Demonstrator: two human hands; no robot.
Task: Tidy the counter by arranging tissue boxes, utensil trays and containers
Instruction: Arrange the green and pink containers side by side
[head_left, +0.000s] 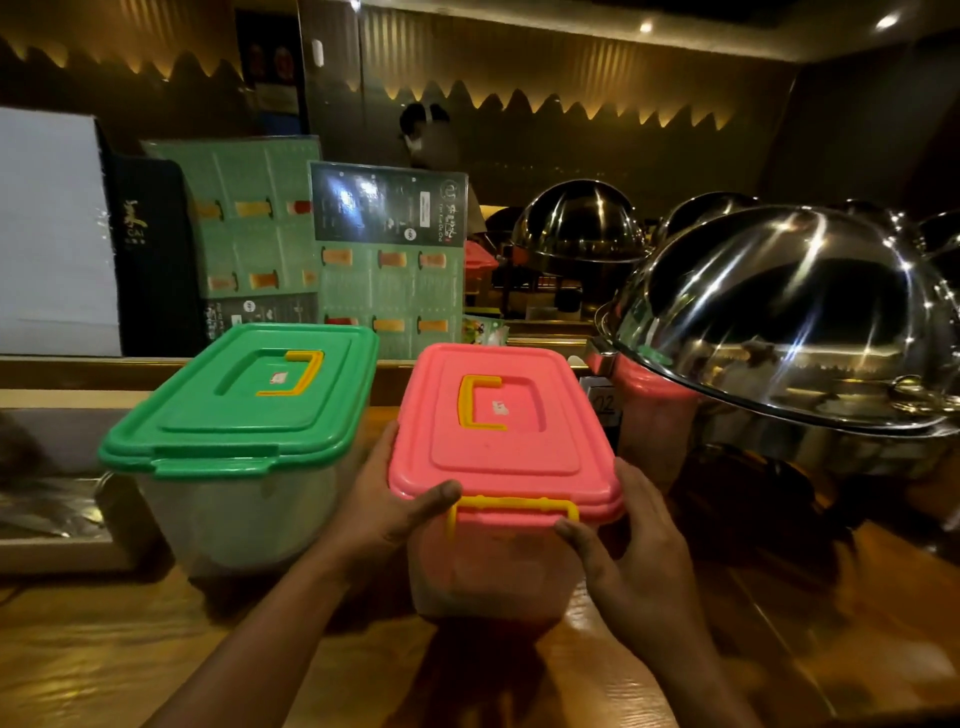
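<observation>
A clear plastic container with a pink lid (506, 447) and yellow handles stands on the wooden counter (156, 654) in the middle of the view. My left hand (387, 512) grips its near left corner, thumb on the lid's edge. My right hand (631, 545) holds its near right side, thumb by the yellow front latch. To the left stands a similar container with a green lid (244, 395), a small gap apart from the pink one.
Large steel chafing-dish domes (789, 312) crowd the right side, close to the pink container. Green drinks menus (389, 260) lean upright behind the containers. A white board (52, 234) and a dark box stand at the back left. A metal tray (47, 509) lies at the left edge.
</observation>
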